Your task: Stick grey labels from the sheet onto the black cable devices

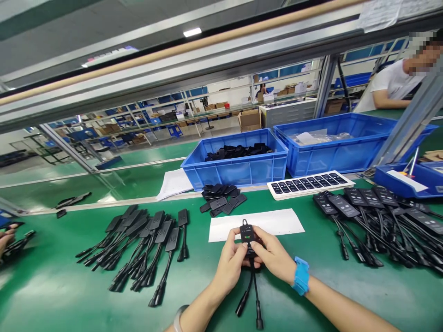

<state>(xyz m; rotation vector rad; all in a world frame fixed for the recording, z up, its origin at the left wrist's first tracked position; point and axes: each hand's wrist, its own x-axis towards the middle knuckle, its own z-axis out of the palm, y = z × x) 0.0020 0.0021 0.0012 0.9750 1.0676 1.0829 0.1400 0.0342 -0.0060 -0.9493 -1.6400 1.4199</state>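
Between both hands, over the green bench, is a black controller box (248, 234) with a small loop at its top and two cables ending in connectors hanging below. My left hand (232, 258) grips its left side, the thumb on its front face. My right hand (270, 252) grips the right side, thumb also on the face; a blue band circles that wrist. Behind the box lies a white sheet (284, 222). Unlabelled-looking cabled boxes (162, 230) lie in a group to the left. Boxes with printed faces (346, 206) are piled on the right.
Loose black covers (221, 203) lie before a blue bin (235, 170) of black parts. Right of it are a label sheet (308, 184) and another blue bin (332, 159). A co-worker's hand (7, 237) shows at the left edge; another person (398, 85) sits back right.
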